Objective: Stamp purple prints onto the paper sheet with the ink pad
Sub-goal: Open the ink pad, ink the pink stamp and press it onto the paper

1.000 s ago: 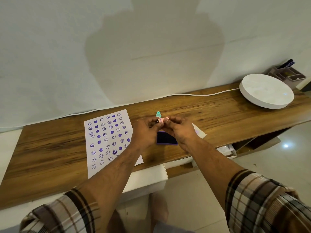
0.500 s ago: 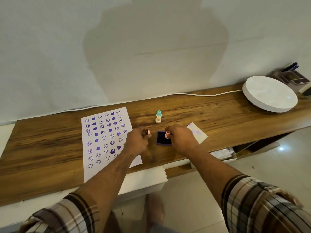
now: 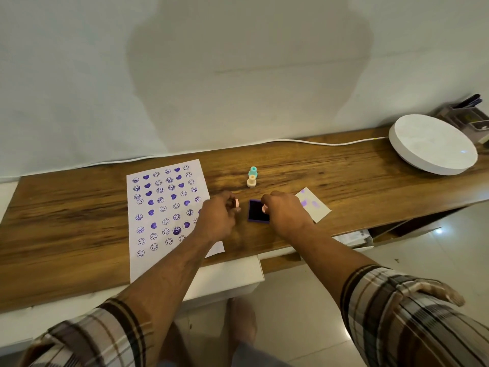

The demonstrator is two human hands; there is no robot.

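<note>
On the table, between the paper sheet [image 3: 169, 215] and a smudged scrap [image 3: 313, 205], my right hand [image 3: 284, 215] pinches a pink stamp [image 3: 264, 208] down on the ink pad [image 3: 258, 214]. My left hand [image 3: 218, 221] is closed on what looks like its pink cap [image 3: 237, 202], though it is too small to be sure. I should press flat and briefly for an even load, lift straight, then carry it to a bare spot low on the sheet.

soft even indoor light, a broad dim shadow on the wall [image 3: 246, 75], glare spots on the floor [image 3: 439, 230], wide-angle bending at edges.
</note>
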